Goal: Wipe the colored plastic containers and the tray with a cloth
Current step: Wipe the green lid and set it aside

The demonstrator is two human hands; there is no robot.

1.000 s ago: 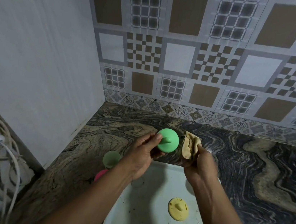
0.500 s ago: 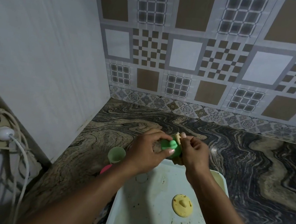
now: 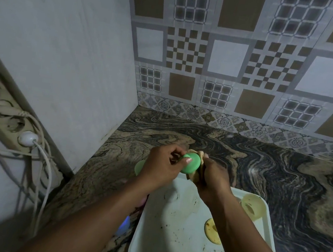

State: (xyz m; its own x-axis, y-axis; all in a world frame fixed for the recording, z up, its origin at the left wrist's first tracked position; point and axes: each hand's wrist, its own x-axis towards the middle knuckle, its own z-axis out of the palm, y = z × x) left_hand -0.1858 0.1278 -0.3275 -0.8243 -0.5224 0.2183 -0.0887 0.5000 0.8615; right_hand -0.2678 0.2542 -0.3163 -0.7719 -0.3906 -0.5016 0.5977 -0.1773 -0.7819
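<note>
My left hand [image 3: 161, 167] grips a round green lid [image 3: 191, 165] above the far edge of the pale tray [image 3: 169, 242]. My right hand [image 3: 215, 175] presses a beige cloth [image 3: 194, 175] against the lid's right side. On the stained tray lie a yellow lid [image 3: 212, 231], partly hidden by my right forearm, and a pale yellow container [image 3: 253, 207] in the far right corner. A light green container [image 3: 138, 166] stands on the counter behind my left hand, mostly hidden.
A blue object [image 3: 123, 227] peeks out under my left forearm, left of the tray. The marbled counter [image 3: 281, 183] meets a plain wall on the left and a tiled wall behind. A power strip with a white plug [image 3: 26, 138] and cables hangs at the left.
The lid and cloth were apart a second ago. My hands have come together, and the cloth now rests against the green lid, which has turned in my left hand.
</note>
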